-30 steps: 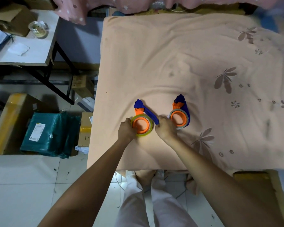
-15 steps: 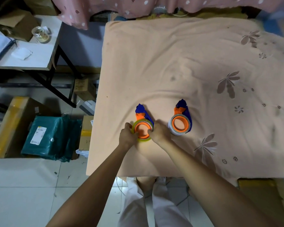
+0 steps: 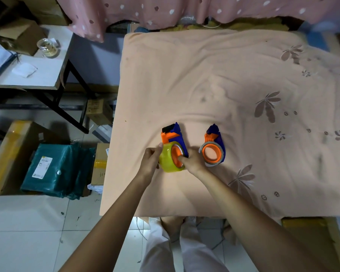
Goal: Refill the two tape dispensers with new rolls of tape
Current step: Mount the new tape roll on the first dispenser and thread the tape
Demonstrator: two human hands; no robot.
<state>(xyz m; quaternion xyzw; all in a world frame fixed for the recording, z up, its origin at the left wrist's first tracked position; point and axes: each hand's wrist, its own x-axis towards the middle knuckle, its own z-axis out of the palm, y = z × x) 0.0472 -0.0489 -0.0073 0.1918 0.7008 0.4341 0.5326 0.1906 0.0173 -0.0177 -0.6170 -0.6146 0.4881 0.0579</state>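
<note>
Two blue-and-orange tape dispensers lie on the peach cloth near its front edge. The left dispenser is tipped up on its side and carries a yellowish roll of tape on its orange hub. My left hand grips the outer side of that roll. My right hand holds the roll's other side, with a finger tucked into the orange hub. The right dispenser lies flat, apart from both hands, with a grey-white roll around its orange hub.
The peach cloth covers a table whose left edge drops to a tiled floor with a green package and cardboard boxes. A side table with a glass jar stands at the far left. Pink dotted fabric hangs along the back.
The left dispenser with its yellow roll went from lying flat to tilted up on its side between my hands. My right finger has slipped into the hub. The right dispenser stays put.
</note>
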